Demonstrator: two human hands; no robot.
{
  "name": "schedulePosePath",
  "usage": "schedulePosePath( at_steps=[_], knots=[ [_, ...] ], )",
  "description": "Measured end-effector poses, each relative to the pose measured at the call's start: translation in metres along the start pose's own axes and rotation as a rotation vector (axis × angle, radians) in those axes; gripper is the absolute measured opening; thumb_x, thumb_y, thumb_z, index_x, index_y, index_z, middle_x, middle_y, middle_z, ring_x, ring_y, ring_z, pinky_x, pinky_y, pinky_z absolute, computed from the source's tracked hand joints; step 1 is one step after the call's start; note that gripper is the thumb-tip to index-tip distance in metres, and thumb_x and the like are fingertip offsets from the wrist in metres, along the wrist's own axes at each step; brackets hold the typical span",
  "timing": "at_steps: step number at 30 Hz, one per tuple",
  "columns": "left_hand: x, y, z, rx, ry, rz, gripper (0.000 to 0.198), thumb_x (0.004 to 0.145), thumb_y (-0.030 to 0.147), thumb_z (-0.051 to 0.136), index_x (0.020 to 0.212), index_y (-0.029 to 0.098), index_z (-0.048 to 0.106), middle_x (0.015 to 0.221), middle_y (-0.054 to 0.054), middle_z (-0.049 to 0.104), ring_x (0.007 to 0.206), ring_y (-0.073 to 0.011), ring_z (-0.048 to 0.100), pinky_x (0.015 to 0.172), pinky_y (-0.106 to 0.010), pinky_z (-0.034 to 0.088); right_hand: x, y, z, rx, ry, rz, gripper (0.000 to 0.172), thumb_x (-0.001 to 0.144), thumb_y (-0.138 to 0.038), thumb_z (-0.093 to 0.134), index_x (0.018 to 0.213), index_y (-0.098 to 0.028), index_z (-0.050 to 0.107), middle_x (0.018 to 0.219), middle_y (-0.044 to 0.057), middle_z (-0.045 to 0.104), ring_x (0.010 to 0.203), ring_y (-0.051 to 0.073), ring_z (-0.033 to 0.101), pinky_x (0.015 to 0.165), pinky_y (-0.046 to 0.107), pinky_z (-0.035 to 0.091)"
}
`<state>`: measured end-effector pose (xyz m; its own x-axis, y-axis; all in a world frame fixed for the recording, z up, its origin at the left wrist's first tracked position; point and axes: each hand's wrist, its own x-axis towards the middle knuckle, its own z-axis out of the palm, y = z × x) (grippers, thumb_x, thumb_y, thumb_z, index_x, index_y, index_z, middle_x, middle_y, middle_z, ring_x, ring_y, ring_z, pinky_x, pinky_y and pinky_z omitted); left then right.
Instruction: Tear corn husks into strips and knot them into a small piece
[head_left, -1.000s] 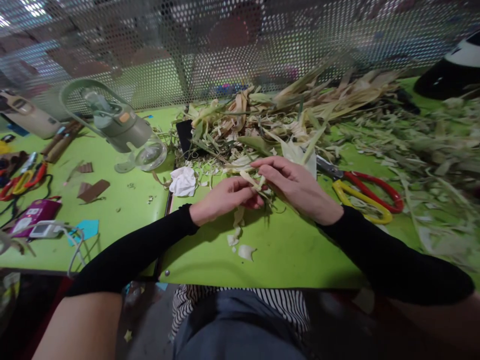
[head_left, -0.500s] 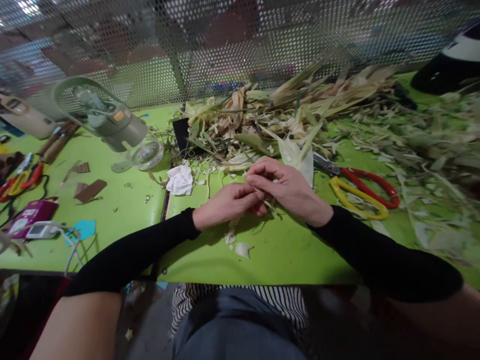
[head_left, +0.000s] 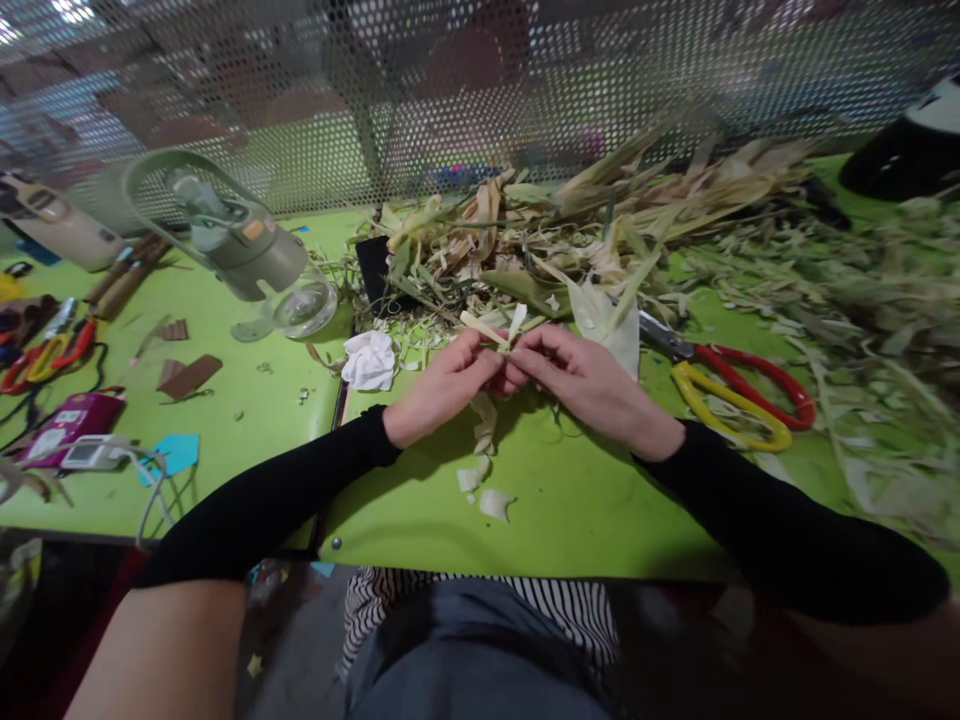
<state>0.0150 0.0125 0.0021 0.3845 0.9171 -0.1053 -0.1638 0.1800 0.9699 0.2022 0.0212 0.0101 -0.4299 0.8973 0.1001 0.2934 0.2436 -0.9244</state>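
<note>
My left hand (head_left: 450, 385) and my right hand (head_left: 581, 380) meet over the green table, fingertips pinched close together. Between them is a small piece of pale corn husk (head_left: 484, 327), with two strips standing up above the fingers. Both hands are closed on it; the fingers hide its lower part. Under my hands lie curled husk scraps (head_left: 495, 503). Just right of my right hand, a wide pale husk leaf (head_left: 615, 325) lies beside scissors (head_left: 739, 390) with red and yellow handles. A crumpled white tissue (head_left: 369, 360) sits left of my left hand.
A heap of dry corn husks (head_left: 510, 235) spreads along the perforated metal screen (head_left: 465, 90), with more shreds at right. A green-grey bottle (head_left: 247, 245) lies at the left, near a purple box (head_left: 79, 425) and a white cable. The table's front edge is near my lap.
My hands have turned and the fingers have shifted, so two pale husk strips now show above them. The whole view has slid slightly; the table items look unmoved.
</note>
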Motion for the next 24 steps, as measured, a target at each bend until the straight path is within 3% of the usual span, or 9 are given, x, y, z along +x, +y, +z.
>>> schedulePosePath(
  at_steps=[3, 7, 12, 17, 21, 24],
  knots=[
    [0.004, -0.002, -0.006, 0.105, -0.016, 0.056, 0.009, 0.100, 0.020, 0.062, 0.106, 0.015, 0.057, 0.081, 0.001, 0.070, 0.073, -0.0090, 0.067, 0.075, -0.024, 0.052, 0.001, -0.001, -0.001, -0.055, 0.042, -0.016, 0.047, 0.093, -0.068, 0.064, 0.085, -0.022, 0.065, 0.079, 0.003, 0.068, 0.072, 0.018, 0.057, 0.067, 0.034, 0.042],
    [0.006, -0.007, -0.012, 0.243, -0.015, 0.127, 0.022, 0.093, 0.027, 0.074, 0.104, 0.015, 0.060, 0.085, 0.000, 0.070, 0.076, -0.0100, 0.066, 0.072, -0.023, 0.052, 0.000, -0.002, -0.002, -0.141, 0.061, -0.014, 0.043, 0.095, -0.064, 0.062, 0.082, -0.023, 0.063, 0.074, 0.000, 0.061, 0.066, 0.016, 0.049, 0.061, 0.033, 0.037],
    [0.005, -0.007, -0.016, 0.368, -0.004, 0.127, 0.027, 0.094, 0.039, 0.073, 0.098, 0.015, 0.061, 0.081, -0.002, 0.072, 0.074, -0.0134, 0.069, 0.070, -0.026, 0.053, -0.003, -0.007, -0.004, -0.179, 0.008, 0.042, 0.042, 0.100, -0.054, 0.057, 0.071, -0.024, 0.053, 0.065, -0.003, 0.048, 0.061, 0.015, 0.042, 0.059, 0.033, 0.032],
    [0.004, -0.001, -0.017, 0.281, -0.059, 0.165, 0.038, 0.093, 0.051, 0.073, 0.099, 0.016, 0.060, 0.080, -0.001, 0.073, 0.075, -0.0125, 0.071, 0.074, -0.026, 0.056, -0.004, -0.010, -0.008, -0.163, -0.044, 0.006, 0.043, 0.099, -0.055, 0.058, 0.071, -0.023, 0.054, 0.064, -0.004, 0.042, 0.059, 0.014, 0.036, 0.058, 0.032, 0.028],
    [0.004, 0.002, -0.016, 0.188, -0.092, 0.122, 0.032, 0.095, 0.043, 0.073, 0.103, 0.017, 0.056, 0.080, 0.000, 0.073, 0.075, -0.0105, 0.071, 0.075, -0.024, 0.056, -0.003, -0.008, -0.008, -0.144, -0.034, 0.049, 0.045, 0.099, -0.057, 0.058, 0.070, -0.023, 0.052, 0.062, -0.004, 0.042, 0.057, 0.013, 0.036, 0.057, 0.032, 0.027],
    [0.003, 0.004, -0.013, 0.163, -0.138, 0.085, 0.022, 0.101, 0.034, 0.066, 0.111, 0.018, 0.054, 0.084, -0.001, 0.075, 0.078, -0.0106, 0.073, 0.076, -0.023, 0.056, -0.002, -0.006, -0.006, -0.129, 0.006, 0.121, 0.048, 0.101, -0.062, 0.054, 0.073, -0.024, 0.051, 0.064, -0.003, 0.050, 0.058, 0.014, 0.042, 0.057, 0.032, 0.031]
  ],
)
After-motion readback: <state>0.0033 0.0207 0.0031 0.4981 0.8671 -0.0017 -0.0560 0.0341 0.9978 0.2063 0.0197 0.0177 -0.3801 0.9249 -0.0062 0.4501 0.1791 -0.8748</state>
